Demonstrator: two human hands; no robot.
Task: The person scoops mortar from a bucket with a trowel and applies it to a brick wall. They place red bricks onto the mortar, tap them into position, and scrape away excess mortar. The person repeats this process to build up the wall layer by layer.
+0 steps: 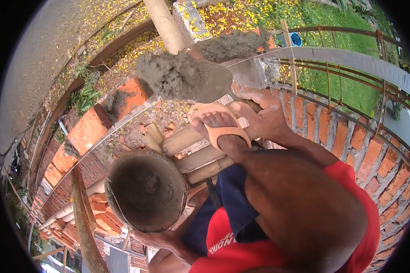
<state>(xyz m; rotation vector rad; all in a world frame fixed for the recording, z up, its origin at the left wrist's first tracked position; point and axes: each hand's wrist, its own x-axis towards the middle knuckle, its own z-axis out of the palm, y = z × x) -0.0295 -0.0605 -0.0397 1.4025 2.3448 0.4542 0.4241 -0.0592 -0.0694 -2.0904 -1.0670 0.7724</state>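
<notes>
My right hand (264, 113) is closed round the handle of a trowel, thumb and fingers wrapped over it. The trowel's blade (216, 84) points left, and a thick heap of wet grey mortar (168, 75) lies on it, above the brickwork. My left hand (161, 239) is at the near rim of a round bucket (183, 193), holding it, with the fingers partly hidden beneath. Some grey mortar sits in the bottom of the bucket. My foot in an orange sandal (234, 132) rests on wooden poles (198, 157) between the bucket and my right hand.
Orange bricks (86, 129) edge the wall at left, where a taut line (134, 111) runs past. A brick wall (346, 136) curves along the right. Rusty rebar (337, 68) and a long metal straightedge (364, 59) stretch at upper right. Upright wooden poles (164, 22) (84, 218) stand nearby.
</notes>
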